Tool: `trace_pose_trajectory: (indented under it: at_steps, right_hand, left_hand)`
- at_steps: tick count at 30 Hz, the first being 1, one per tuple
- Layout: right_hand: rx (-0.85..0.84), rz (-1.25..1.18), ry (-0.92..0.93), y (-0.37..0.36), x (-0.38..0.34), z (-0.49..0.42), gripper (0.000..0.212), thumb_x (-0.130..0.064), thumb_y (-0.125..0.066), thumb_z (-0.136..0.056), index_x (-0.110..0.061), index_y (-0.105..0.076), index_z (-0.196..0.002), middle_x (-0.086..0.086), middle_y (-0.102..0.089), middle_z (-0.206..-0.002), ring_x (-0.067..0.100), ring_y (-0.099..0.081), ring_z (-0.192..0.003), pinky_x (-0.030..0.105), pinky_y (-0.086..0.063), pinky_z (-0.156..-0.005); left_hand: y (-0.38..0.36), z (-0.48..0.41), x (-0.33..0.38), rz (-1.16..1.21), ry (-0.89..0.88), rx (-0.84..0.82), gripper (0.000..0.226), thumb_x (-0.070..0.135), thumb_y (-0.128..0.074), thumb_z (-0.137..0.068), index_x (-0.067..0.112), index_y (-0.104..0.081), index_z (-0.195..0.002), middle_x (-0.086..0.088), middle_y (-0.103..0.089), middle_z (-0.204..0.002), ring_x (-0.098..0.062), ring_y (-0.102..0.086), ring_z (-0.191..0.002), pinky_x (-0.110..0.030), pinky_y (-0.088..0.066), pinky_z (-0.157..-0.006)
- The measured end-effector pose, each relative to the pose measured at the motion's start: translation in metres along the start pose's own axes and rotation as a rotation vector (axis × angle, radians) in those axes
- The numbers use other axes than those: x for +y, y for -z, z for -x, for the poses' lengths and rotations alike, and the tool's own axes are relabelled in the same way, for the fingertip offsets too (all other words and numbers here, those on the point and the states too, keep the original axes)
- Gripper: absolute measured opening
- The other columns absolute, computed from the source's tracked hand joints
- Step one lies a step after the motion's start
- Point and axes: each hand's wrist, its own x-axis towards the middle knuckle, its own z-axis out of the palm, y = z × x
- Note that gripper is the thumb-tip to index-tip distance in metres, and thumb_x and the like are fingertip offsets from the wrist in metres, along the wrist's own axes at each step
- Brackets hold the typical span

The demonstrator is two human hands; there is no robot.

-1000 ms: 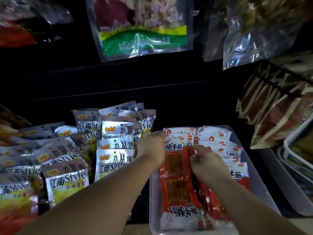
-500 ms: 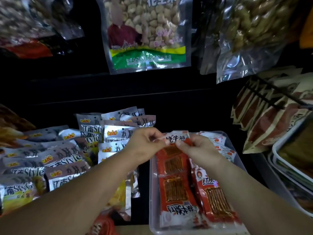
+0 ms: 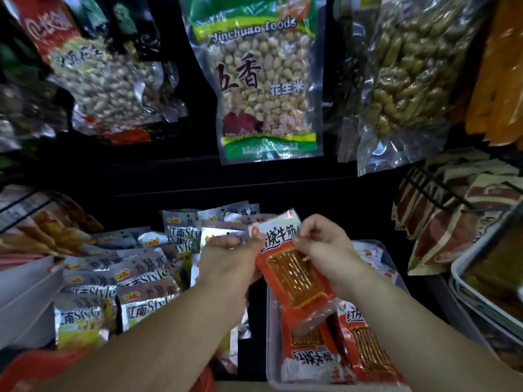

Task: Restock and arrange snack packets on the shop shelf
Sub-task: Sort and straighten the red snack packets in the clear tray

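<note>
A strip of joined red and white snack packets [image 3: 294, 274] with a clear window hangs lifted above the clear plastic tray [image 3: 392, 274]. My left hand [image 3: 230, 261] pinches the strip's top left edge. My right hand [image 3: 325, 246] pinches its top right edge. The strip's lower packets [image 3: 310, 355] still lie in the tray, beside another red packet [image 3: 368, 352]. More white-topped red packets [image 3: 375, 258] stand at the tray's back, partly hidden by my right hand.
Silver "Style" packets [image 3: 144, 281] fill the shelf to the left of the tray. A peanut bag [image 3: 267, 86] hangs above, with other nut bags [image 3: 407, 80] beside it. Brown and cream packets [image 3: 444, 222] sit in a wire rack on the right, above white trays [image 3: 464, 281].
Both hands have raised the top of the red packet strip up out of the tray and tilted it. The camera view has tipped upward, showing more of the hanging bags.
</note>
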Motion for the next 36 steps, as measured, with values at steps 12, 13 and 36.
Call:
trace_pose_trajectory:
  at_steps: [12,13,36]
  right_hand:
    - [-0.177,-0.062,-0.121,0.021,-0.009,0.041,0.045,-0.001,-0.049,-0.106,-0.034,-0.071,-0.127,0.010,-0.077,-0.103,0.030,-0.074,-0.093,0.033,-0.059,-0.070]
    - [-0.168,-0.075,-0.137,0.026,-0.010,0.044,0.045,-0.001,-0.048,-0.106,-0.032,-0.072,-0.127,0.012,-0.076,-0.102,0.032,-0.072,-0.093,0.035,-0.058,-0.074]
    - [0.116,0.027,-0.179,0.007,-0.077,0.166,0.075,0.009,-0.069,-0.093,-0.045,-0.049,-0.141,0.010,-0.079,-0.108,0.045,-0.073,-0.099,0.065,-0.058,-0.088]
  left_hand:
    - [0.025,0.043,-0.005,-0.333,-0.303,-0.270,0.045,0.010,-0.062,-0.102,0.048,-0.063,-0.128,0.014,-0.074,-0.109,0.002,-0.066,-0.078,-0.015,-0.052,-0.078]
    - [0.027,0.044,-0.004,-0.331,-0.294,-0.300,0.044,0.011,-0.062,-0.103,0.045,-0.064,-0.130,0.017,-0.072,-0.110,0.004,-0.066,-0.086,-0.015,-0.053,-0.087]
    - [0.049,0.066,0.017,-0.145,-0.027,-0.847,0.094,-0.010,-0.075,-0.086,0.060,-0.047,-0.143,0.009,-0.053,-0.126,-0.023,-0.074,-0.104,-0.044,-0.064,-0.084]
